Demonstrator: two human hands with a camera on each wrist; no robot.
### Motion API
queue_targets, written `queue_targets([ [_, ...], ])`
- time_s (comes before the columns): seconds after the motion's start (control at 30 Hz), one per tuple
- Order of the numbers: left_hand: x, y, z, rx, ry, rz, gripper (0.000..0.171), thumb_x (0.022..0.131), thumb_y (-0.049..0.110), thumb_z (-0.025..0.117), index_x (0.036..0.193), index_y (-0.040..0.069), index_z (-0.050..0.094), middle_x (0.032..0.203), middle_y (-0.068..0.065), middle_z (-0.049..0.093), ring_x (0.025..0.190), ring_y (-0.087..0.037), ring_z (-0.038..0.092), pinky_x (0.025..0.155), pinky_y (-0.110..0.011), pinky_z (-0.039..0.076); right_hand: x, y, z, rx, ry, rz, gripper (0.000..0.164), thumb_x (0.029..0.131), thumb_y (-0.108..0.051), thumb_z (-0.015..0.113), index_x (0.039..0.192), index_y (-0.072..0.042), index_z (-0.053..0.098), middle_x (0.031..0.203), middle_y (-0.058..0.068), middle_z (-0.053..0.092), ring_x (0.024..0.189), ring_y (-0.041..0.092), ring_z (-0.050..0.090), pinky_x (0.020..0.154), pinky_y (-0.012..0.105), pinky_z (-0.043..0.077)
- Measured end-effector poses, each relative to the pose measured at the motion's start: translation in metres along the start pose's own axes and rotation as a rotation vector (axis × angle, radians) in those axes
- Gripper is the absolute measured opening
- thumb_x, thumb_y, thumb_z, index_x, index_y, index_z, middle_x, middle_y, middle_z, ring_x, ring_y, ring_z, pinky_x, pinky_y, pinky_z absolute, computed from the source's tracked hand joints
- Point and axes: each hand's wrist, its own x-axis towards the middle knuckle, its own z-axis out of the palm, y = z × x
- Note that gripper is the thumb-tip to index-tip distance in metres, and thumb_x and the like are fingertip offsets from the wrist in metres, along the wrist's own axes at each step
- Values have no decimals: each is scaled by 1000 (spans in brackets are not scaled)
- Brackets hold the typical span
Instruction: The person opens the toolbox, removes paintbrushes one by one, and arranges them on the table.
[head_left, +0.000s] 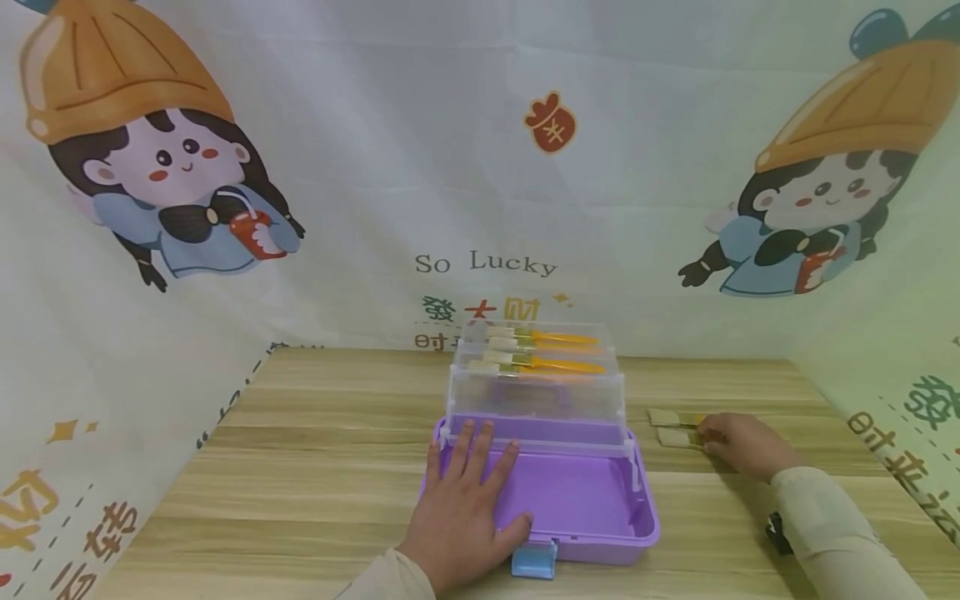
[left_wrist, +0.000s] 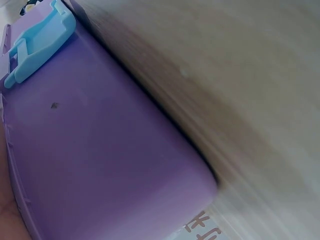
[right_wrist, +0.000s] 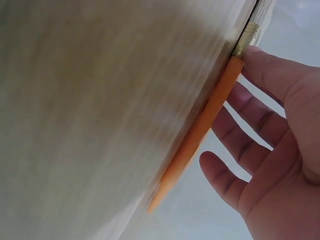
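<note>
A purple storage box (head_left: 577, 546) with a raised clear upper part (head_left: 540, 404) stands on the table. My left hand (head_left: 467, 508) rests over its front left side, fingers spread and straight, thumb beside the blue latch (head_left: 534, 561). The same latch (left_wrist: 47, 42) shows at the top left of the left wrist view. To the right of the box, two flat paintbrushes (head_left: 678, 438) lie side by side on the wood. My right hand (head_left: 746, 446) pinches one paintbrush (right_wrist: 200, 127) at its metal band, its orange handle close along the tabletop.
Several more paintbrushes (head_left: 566, 340) with orange handles lie in the clear upper trays at the back of the box. The wood-grain table (head_left: 322, 467) is enclosed by a printed cloth (head_left: 405, 167) behind and at both sides.
</note>
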Motion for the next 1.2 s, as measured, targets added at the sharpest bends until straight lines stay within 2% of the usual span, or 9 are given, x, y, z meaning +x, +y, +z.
queue_targets([
  [0.17,0,0,0,-1,-8,-1,78,93,67,40,156,23,34,162,-17,22,149,-38,15,113,-66,13,0,-4,-3,11,18,15,19,87,-2,70,104,5,68,99,21,70,92,42,66,79,56,53],
  [0.3,0,0,0,0,-1,1,78,92,67,41,156,23,35,161,-17,23,149,-38,15,113,-66,14,7,-18,-14,-18,73,-2,24,87,-2,70,109,7,67,104,24,69,94,43,65,80,57,52],
  [0.5,0,0,-1,4,3,4,78,92,67,41,156,22,35,161,-18,24,149,-37,16,112,-66,15,27,-59,-41,-67,125,-46,28,91,-6,69,116,6,67,113,23,68,102,43,64,87,58,50],
  [0.73,0,-1,-1,0,5,3,78,92,67,41,156,23,35,161,-17,24,149,-38,16,112,-66,15,55,-111,-61,-16,137,-58,32,95,-11,65,124,2,65,122,21,65,113,42,60,95,58,45],
  [0.93,0,0,-1,-14,-4,-4,77,92,66,41,156,23,36,161,-17,23,148,-38,16,112,-66,13,85,-147,-57,40,130,-121,31,96,-11,65,124,0,66,123,18,65,111,38,61,95,55,47],
  [1.2,0,1,-1,-8,-5,-5,77,92,67,42,155,23,37,161,-17,24,149,-38,16,113,-66,14,121,-173,-37,36,97,-169,26,94,-11,67,118,-2,70,116,14,69,104,32,65,92,49,50],
])
